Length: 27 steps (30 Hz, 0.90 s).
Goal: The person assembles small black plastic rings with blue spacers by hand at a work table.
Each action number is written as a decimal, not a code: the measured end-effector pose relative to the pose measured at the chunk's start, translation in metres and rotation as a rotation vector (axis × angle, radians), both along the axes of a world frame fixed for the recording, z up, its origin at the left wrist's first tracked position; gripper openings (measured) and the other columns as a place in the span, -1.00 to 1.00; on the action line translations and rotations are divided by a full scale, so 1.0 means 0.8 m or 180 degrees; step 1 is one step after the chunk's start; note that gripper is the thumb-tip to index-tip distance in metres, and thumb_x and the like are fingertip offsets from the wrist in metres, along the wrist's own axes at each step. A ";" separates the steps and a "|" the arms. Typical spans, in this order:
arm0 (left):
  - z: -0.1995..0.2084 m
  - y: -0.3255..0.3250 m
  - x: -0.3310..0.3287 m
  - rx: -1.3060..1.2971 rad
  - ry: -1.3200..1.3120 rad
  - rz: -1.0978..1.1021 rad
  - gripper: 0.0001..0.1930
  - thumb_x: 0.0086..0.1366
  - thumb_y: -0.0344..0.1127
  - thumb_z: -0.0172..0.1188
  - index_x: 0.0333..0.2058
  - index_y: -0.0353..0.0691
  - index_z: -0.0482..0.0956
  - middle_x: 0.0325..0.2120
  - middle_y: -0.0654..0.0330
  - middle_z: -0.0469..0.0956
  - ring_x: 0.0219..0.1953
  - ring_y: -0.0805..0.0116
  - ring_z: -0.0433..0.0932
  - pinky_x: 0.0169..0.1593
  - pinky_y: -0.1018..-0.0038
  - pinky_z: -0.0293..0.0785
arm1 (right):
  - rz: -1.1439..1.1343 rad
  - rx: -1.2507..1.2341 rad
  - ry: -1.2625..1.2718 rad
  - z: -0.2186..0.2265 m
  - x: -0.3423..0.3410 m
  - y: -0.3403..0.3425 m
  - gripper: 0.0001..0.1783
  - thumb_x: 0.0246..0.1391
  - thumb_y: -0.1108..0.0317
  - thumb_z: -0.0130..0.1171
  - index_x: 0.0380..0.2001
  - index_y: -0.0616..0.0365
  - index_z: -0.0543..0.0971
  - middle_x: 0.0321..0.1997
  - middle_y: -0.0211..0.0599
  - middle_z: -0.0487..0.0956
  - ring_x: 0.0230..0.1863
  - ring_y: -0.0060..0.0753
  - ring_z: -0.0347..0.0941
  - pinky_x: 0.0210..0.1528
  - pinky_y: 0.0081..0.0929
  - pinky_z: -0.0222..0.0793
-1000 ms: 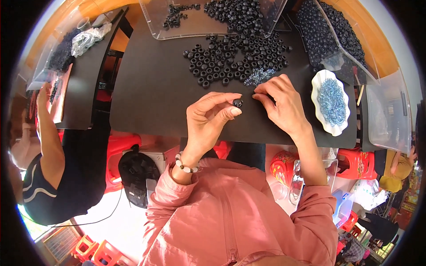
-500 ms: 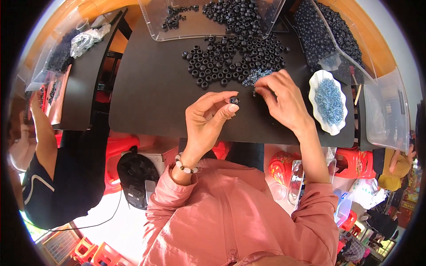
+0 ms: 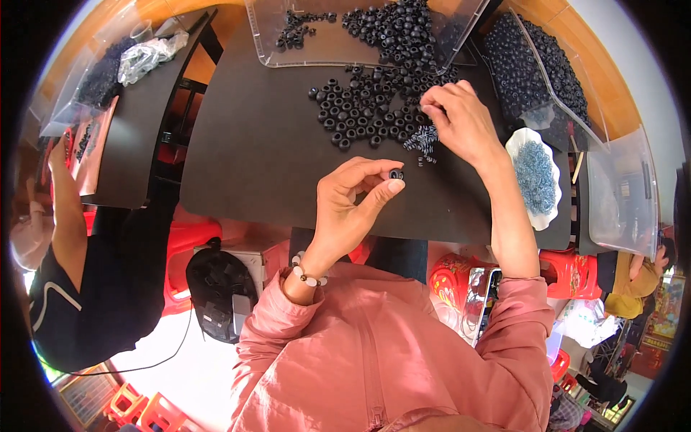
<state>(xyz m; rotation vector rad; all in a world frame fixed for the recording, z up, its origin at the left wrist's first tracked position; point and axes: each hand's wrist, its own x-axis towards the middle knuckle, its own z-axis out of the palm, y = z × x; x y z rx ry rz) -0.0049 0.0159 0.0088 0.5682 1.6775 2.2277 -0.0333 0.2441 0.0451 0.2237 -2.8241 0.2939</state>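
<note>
My left hand (image 3: 358,193), a bead bracelet at its wrist, pinches a black bead (image 3: 396,174) with a wide hole between thumb and fingertip, above the near part of the dark table (image 3: 245,158). My right hand (image 3: 466,124) is over the right side of a spread of loose black beads (image 3: 353,111). Its thumb and fingers are drawn together; whatever lies between them is hidden. Just below that hand is a small heap of tiny blue-grey pieces (image 3: 422,140), a few strewn loose at its near edge.
A white scalloped dish (image 3: 513,147) holds many tiny pale-blue pieces. Clear plastic bins (image 3: 288,63) of black beads stand at the back and far right (image 3: 540,65). On the left, a person in dark clothes (image 3: 101,288) sits by another table (image 3: 137,137).
My right hand has moved away from the small heap of blue-grey pieces, up to the black beads. My left hand still pinches its bead, now slightly farther right in view.
</note>
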 end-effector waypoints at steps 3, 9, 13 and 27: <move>-0.001 0.001 -0.002 0.0037 0.0006 -0.0023 -0.80 0.16 -0.46 0.26 -0.21 -0.29 0.60 -0.42 0.32 0.43 -0.40 0.61 0.47 -0.30 0.68 0.41 | -0.0153 -0.0052 -0.0047 0.006 -0.002 0.002 -0.96 0.00 0.44 0.11 -0.42 0.11 0.52 -0.43 -0.32 0.52 -0.29 -0.18 0.37 -0.26 -0.30 0.33; -0.002 0.002 -0.004 -0.0029 0.0066 -0.0036 -0.80 0.15 -0.45 0.27 -0.21 -0.27 0.61 -0.42 0.30 0.46 -0.40 0.60 0.47 -0.30 0.68 0.43 | 0.0144 -0.0320 0.0166 0.001 -0.020 -0.002 -0.95 -0.02 0.42 0.13 -0.42 0.07 0.55 -0.45 -0.31 0.52 -0.28 -0.17 0.39 -0.26 -0.28 0.37; -0.001 0.003 -0.004 -0.0020 -0.0052 -0.0048 -0.80 0.15 -0.45 0.27 -0.21 -0.27 0.61 -0.42 0.30 0.47 -0.41 0.60 0.48 -0.30 0.67 0.43 | 0.0213 -0.0030 0.0086 -0.006 -0.029 -0.004 -0.93 -0.03 0.41 0.16 -0.41 0.06 0.57 -0.42 -0.38 0.53 -0.25 -0.23 0.39 -0.22 -0.32 0.37; 0.001 0.002 -0.005 0.0123 -0.0162 0.0065 -0.77 0.16 -0.47 0.25 -0.18 -0.34 0.58 -0.38 0.27 0.48 -0.40 0.60 0.48 -0.30 0.67 0.43 | 0.0085 -0.1518 -0.0131 0.010 -0.012 -0.015 -0.90 0.00 0.44 0.17 -0.35 0.15 0.55 -0.41 -0.34 0.57 -0.39 -0.45 0.43 -0.33 -0.51 0.38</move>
